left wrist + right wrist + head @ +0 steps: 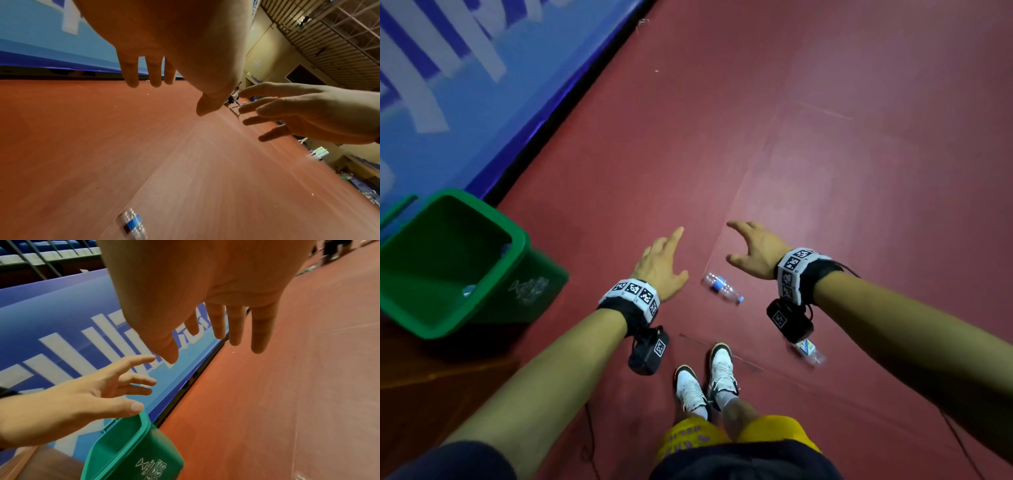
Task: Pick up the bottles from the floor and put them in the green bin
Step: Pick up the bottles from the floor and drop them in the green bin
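A clear bottle with a blue label [722, 287] lies on the red floor between my two hands, also low in the left wrist view as the blue-label bottle [134, 226]. A second clear bottle [808, 350] lies to the right, partly hidden by my right wrist camera. My left hand [662, 263] and right hand [751, 248] hover above the floor with fingers spread, holding nothing. The green bin [524, 240] stands at the left against the barrier, with bottles inside near its bottom [469, 289].
A blue printed barrier [465, 102] runs along the left edge of the red floor [825, 137]. My white shoes [705, 377] stand just behind the bottles. A thin cable [589, 442] trails on the floor near my legs.
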`<state>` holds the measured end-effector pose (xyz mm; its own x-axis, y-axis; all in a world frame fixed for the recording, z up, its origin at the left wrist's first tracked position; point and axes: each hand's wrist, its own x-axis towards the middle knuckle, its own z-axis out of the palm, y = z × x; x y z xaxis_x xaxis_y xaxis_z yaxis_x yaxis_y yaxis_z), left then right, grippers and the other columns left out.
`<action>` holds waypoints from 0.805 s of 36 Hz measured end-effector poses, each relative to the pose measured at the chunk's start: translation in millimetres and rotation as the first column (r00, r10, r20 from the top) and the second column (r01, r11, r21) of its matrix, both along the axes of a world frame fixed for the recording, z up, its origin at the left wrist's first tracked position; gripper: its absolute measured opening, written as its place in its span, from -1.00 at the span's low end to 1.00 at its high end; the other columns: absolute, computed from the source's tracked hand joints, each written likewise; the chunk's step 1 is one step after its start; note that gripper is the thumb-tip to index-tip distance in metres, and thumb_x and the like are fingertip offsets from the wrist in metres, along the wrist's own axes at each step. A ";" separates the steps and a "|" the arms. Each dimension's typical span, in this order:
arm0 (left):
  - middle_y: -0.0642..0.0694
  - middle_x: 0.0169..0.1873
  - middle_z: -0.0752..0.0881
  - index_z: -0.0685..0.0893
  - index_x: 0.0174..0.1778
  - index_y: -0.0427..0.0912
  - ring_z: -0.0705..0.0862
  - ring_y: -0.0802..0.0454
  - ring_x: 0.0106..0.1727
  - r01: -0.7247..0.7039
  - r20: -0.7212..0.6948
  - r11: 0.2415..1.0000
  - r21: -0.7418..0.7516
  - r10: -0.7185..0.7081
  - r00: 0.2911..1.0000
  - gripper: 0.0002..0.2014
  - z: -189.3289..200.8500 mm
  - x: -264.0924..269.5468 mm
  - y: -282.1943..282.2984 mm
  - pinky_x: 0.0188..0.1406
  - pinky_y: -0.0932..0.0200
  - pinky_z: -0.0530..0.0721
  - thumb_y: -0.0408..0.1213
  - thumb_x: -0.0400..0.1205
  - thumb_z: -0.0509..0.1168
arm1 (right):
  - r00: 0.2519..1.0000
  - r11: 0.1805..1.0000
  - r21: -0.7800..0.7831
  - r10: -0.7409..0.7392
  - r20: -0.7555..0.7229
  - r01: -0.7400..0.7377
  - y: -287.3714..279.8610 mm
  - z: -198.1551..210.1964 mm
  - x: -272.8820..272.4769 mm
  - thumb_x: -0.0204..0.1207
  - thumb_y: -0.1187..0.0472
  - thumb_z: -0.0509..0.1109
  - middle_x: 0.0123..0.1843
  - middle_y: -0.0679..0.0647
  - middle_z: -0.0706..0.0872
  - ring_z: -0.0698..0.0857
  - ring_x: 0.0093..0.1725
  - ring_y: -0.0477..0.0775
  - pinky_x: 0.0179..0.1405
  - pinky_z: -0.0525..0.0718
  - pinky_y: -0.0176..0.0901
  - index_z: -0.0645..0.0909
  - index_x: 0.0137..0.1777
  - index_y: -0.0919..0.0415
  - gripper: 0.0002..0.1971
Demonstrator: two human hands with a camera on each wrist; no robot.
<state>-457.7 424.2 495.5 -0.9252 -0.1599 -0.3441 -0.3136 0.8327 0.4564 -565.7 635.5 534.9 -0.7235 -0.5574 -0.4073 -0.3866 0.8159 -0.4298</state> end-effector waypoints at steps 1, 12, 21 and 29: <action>-0.16 0.50 0.41 0.00 0.75 0.11 0.47 -0.26 0.44 0.015 0.013 1.000 0.000 -0.015 1.000 -0.11 -3.9 0.6 7.5 0.41 -0.11 0.49 -0.06 0.58 0.38 | 1.000 1.000 0.003 -0.012 0.008 0.012 10.7 -2.4 2.9 0.55 0.02 0.42 0.58 0.26 0.39 0.47 0.50 0.27 0.43 0.44 -0.02 0.18 0.70 0.08 -0.24; -0.17 0.51 0.41 0.03 0.74 0.11 0.42 -0.22 0.49 0.101 0.050 0.991 -0.083 -0.098 0.994 -0.09 -25.9 -4.6 100.8 0.43 -0.17 0.49 -0.02 0.53 0.40 | 0.997 0.998 0.049 -0.051 0.056 0.048 129.6 -34.9 5.5 0.54 0.04 0.42 0.61 0.26 0.36 0.51 0.46 0.30 0.42 0.51 0.05 0.17 0.71 0.09 -0.23; -0.20 0.57 0.36 0.07 0.74 0.07 0.30 -0.23 0.60 -0.003 0.046 0.996 -0.092 0.007 0.999 -0.11 -84.3 -23.1 202.5 0.50 -0.21 0.43 -0.07 0.53 0.40 | 0.986 0.967 0.250 0.016 0.166 -0.058 231.9 -123.4 -17.1 0.43 -0.10 0.46 0.66 0.24 0.26 0.49 0.50 0.36 0.42 0.55 0.17 0.10 0.71 -0.07 -0.11; -0.21 0.58 0.35 0.13 0.73 0.08 0.28 -0.25 0.60 0.087 0.088 0.993 -0.081 -0.079 0.993 -0.11 -183.6 -47.6 286.7 0.48 -0.20 0.43 -0.08 0.50 0.42 | 0.968 0.950 0.310 -0.115 0.224 0.041 319.3 -222.2 -33.3 0.42 -0.02 0.48 0.62 0.30 0.32 0.49 0.50 0.38 0.46 0.52 0.13 0.12 0.72 0.03 -0.10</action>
